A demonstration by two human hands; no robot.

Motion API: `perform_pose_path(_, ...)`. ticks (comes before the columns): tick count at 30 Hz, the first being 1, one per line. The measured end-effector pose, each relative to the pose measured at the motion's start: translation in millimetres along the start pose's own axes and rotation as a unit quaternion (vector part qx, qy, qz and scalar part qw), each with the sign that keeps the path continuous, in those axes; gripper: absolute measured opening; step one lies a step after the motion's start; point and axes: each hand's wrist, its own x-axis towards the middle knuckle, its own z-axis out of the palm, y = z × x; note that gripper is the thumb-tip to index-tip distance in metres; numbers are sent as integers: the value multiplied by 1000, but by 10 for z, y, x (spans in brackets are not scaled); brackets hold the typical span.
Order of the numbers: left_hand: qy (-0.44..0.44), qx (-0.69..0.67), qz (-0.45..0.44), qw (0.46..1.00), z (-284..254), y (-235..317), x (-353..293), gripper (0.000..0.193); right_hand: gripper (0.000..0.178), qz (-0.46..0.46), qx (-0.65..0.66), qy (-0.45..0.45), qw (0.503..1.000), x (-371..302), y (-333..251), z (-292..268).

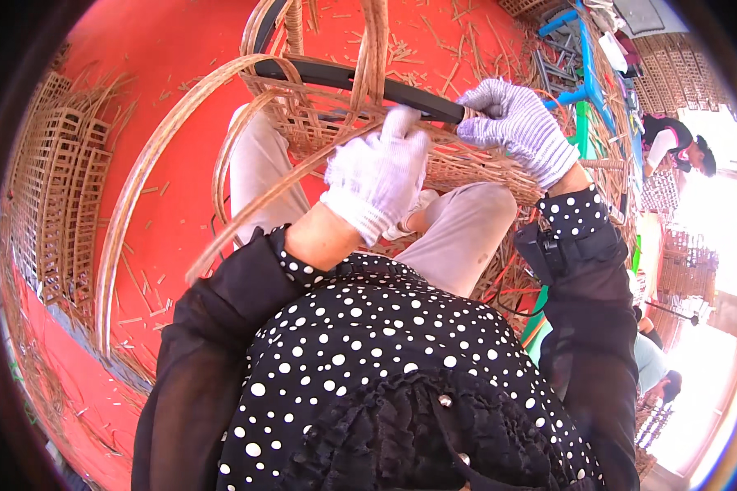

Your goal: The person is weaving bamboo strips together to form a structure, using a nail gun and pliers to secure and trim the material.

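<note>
While both gloved hands work on the woven rattan frame (pixel 467 168) resting across the knees, the risks come mostly from the grip and the loose cane. Right hand (pixel 520 127) is closed fully round the end of a dark flat bar (pixel 344 79) that runs across the frame's upper edge, away to the left of that hand. Left hand (pixel 377 176) is curled, fingers pressed down onto the weave just below the bar; whether it pinches a strand I cannot tell, the glove hides it. Long bent cane strips (pixel 151 164) arc out left of the left hand, unsecured at the lower end, so they look liable to spring back or slip out of the weave if pressure eases. If the bar slips in the right hand's grip it could jab toward the left fingers, which sit close beneath it. Frame is only propped on the lap, so a hard pull could tip it off toward the red floor (pixel 172 74), which is littered with cane offcuts. Another person (pixel 680 143) sits well beyond the right hand, clear of it
</note>
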Motion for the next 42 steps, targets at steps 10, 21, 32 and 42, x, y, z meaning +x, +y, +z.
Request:
perform_pose_path(10, -21, -144, 12, 989, 110, 129, -3, 17, 33, 63, 29, -38, 997, 42, -77, -66)
perform_pose_path(21, -72, -426, -28, 901, -420, 265, 138, 11, 35, -118, -162, 38, 979, -90, 92, 31)
perform_pose_path(32, -171, -131, 83, 973, -218, -44, 1338, 20, 49, -98, -179, 183, 962, -401, -21, 338)
perform_pose_path(42, 195, -40, 187, 962, -250, -71, 966, 14, 29, -81, -175, 190, 963, -225, 34, 418)
